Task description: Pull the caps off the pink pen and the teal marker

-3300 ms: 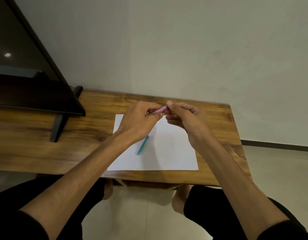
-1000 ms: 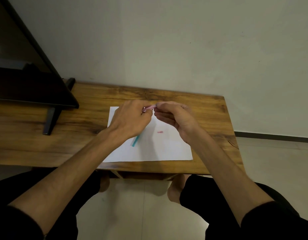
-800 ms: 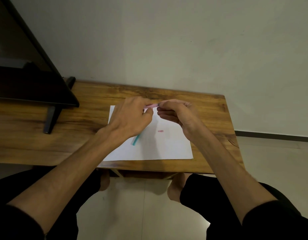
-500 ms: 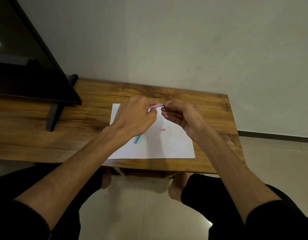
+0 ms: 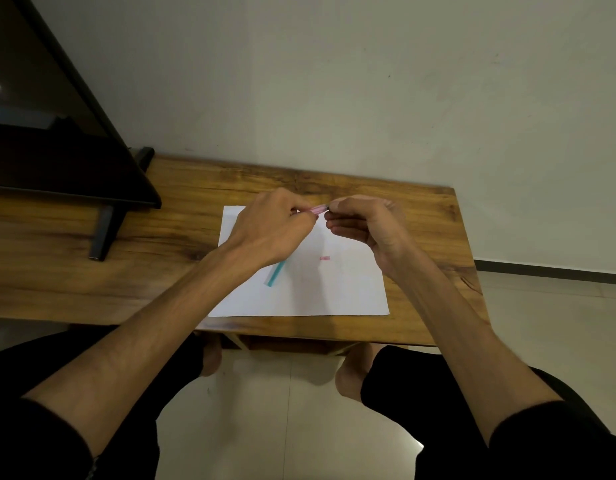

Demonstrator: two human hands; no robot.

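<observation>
My left hand [image 5: 270, 227] and my right hand [image 5: 363, 220] meet above the far edge of a white sheet of paper [image 5: 334, 289]. Between their fingertips they pinch a short pink stick [image 5: 317, 209], each hand at one end. A small pink piece [image 5: 325, 258] lies on the paper below the hands. A teal stick [image 5: 275, 273] lies on the paper too, its upper part hidden under my left wrist.
The paper lies on a wooden table [image 5: 421, 220] against a pale wall. A dark flat screen [image 5: 40, 133] on a black foot [image 5: 104, 233] stands at the left. My knees and bare feet show over the tiled floor below the table's front edge.
A small pink piece has come to lie on the paper since the earliest frame. Both hands have stayed together on the pink stick, shifting only slightly.
</observation>
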